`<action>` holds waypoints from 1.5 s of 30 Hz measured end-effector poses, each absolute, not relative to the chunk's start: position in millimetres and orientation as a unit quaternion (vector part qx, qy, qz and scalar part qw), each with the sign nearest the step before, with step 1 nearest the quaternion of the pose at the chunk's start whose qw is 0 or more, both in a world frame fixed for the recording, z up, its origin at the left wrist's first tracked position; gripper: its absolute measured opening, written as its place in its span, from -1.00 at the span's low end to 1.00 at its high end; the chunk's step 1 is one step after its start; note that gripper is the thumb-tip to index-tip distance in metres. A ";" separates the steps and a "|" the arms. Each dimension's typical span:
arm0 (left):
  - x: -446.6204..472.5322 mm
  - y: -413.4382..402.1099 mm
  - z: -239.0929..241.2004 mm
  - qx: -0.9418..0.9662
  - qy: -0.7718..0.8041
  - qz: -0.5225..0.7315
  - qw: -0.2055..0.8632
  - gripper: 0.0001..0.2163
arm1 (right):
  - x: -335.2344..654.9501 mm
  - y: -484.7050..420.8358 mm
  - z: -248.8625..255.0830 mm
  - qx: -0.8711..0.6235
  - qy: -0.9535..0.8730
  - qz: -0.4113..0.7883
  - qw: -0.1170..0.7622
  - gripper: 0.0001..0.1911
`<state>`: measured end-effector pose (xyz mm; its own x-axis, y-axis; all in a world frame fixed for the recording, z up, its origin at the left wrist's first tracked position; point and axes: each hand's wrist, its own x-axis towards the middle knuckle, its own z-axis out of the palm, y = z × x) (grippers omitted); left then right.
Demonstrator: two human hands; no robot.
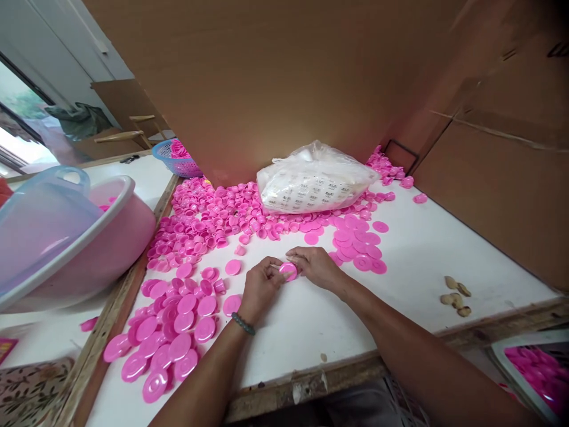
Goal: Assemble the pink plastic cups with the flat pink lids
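My left hand [260,286] and my right hand [315,265] meet over the white table [422,255], both pinched on one small pink cap [288,270] held between their fingertips. A green bead bracelet sits on my left wrist. Flat pink lids [178,323] lie spread to the left of my left hand. More flat pink lids [360,246] lie just right of my right hand. A big heap of small pink caps [208,216] covers the table beyond both hands.
A clear plastic bag [313,181] of white labelled pieces lies at the back against brown cardboard walls [498,148]. A pink basin [111,243] with a clear tub in it stands left. A blue basket [175,157] sits behind. Peanut shells [456,293] lie at right.
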<state>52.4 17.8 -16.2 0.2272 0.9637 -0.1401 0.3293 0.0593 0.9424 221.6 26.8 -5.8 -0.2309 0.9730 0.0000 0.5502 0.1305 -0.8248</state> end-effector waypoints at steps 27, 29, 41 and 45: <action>49.8 25.9 -17.2 0.469 0.541 0.348 0.605 -0.68 | 213.7 20.9 5.5 -0.542 -0.786 0.266 0.129 -0.59; 47.5 26.5 -16.8 0.473 0.530 0.340 0.616 -0.69 | 219.0 22.9 7.0 -0.514 -0.792 0.297 0.146 -0.66; 43.6 28.6 -13.9 0.416 0.537 0.300 0.670 -0.64 | 223.4 30.5 -1.2 -0.452 -0.799 0.347 0.192 -0.82; 46.4 32.1 -10.1 0.416 0.551 0.275 0.669 -0.70 | 224.3 36.2 -4.6 -0.466 -0.753 0.427 0.180 -0.80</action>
<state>46.4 32.1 -10.1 0.2414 0.8265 -0.5086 0.0909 0.5025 0.8598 224.3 36.2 -4.6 -0.5004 0.8564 -0.1275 0.5490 0.2000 -0.8115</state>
